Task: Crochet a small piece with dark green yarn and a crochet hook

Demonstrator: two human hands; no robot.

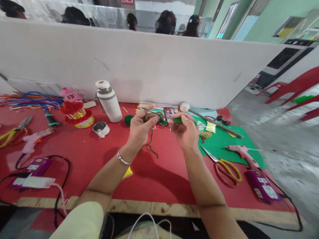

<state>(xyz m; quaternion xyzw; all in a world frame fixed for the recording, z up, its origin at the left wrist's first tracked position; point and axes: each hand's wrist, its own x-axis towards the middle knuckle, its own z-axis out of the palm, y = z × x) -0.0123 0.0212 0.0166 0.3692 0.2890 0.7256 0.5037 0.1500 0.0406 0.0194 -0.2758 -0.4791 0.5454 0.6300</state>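
Above the middle of the red table, my left hand point(143, 124) pinches a small piece of green yarn work point(162, 119), with a strand running over the fingers. A loose tail of green yarn point(149, 146) hangs below it. Close by on the right, my right hand point(185, 131) grips a crochet hook point(178, 120) by its green handle, its tip pointing at the yarn work. A ball of green yarn point(128, 120) lies just left of my left hand. Behind the hands a phone point(168, 114) shows a picture.
A white thermos point(109, 103) and its cup point(101, 129) stand left. Scissors point(223, 167), a pink glue gun point(243, 153) and a purple power strip point(263, 186) lie right. Another glue gun point(36, 139) and pliers point(16, 131) lie far left. A white partition point(149, 66) closes the back.
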